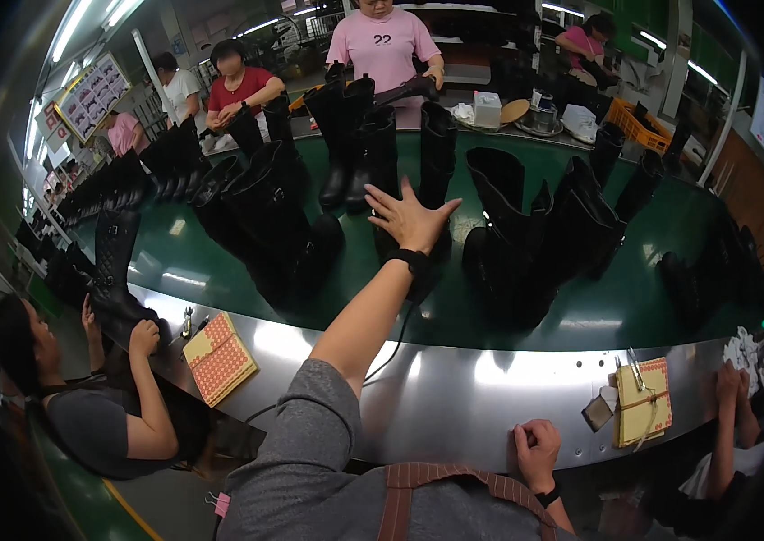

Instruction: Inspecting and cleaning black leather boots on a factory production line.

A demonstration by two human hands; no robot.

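Work in hand: judged a reach in among the boots; no grip made.
Left hand (414,221): spread wide, palm down, back to the camera, thumb pointing right; nothing seen held.
Left arm: stretched forward over the table (454,383), elbow nearly straight, dark band at the wrist.
Nearest boots: black boot with upright shaft (437,149) just beyond the fingers; another black boot (384,149) beside it, to the left.
Contact: cannot tell; dark leather merges under the palm, so touching or hovering is uncertain.
Grip needs: taking a boot would call for closing fingers and thumb around one shaft, clear of its neighbours.
Right hand (537,448): curled in a loose fist at the metal front edge, apparently resting, nothing visible in it.
Flanking boots: black groups left (265,212) and right (571,221) of the reach.
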